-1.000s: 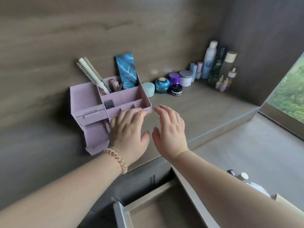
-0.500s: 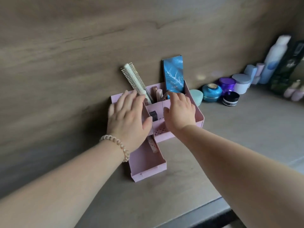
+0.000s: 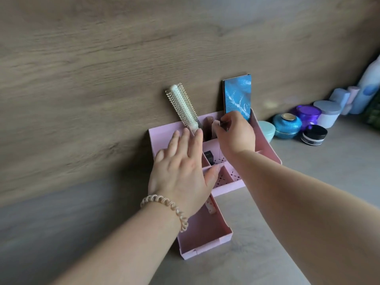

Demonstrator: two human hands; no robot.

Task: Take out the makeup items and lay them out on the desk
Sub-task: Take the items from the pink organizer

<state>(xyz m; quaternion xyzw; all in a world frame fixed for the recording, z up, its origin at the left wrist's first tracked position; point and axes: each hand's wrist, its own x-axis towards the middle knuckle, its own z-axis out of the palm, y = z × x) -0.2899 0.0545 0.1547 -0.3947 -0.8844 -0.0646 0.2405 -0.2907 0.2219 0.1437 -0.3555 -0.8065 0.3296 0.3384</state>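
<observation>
A pink organizer (image 3: 267, 145) stands against the wooden wall, its lower drawer (image 3: 205, 239) pulled out toward me with a small pink tube (image 3: 210, 206) inside. A white round hairbrush (image 3: 183, 108), a blue patterned box (image 3: 237, 95) and some slim pinkish tubes (image 3: 208, 124) stand in its back compartments. A small black item (image 3: 208, 154) sits in a middle compartment. My left hand (image 3: 183, 171) lies flat on the organizer's left top, fingers spread. My right hand (image 3: 236, 134) pinches a small pale tube (image 3: 217, 124) at the back compartment.
Jars line the wall to the right: a pale teal one (image 3: 267, 131), a blue ribbed one (image 3: 286, 126), a purple one (image 3: 308, 115), a black one (image 3: 313, 135) and a white one (image 3: 328, 113). Bottles (image 3: 368, 89) stand beyond them. Bare desk surface lies in front right.
My right hand has moved up from the organizer's front to the back compartment and closed its fingertips on a small tube. My left hand stays flat on the organizer.
</observation>
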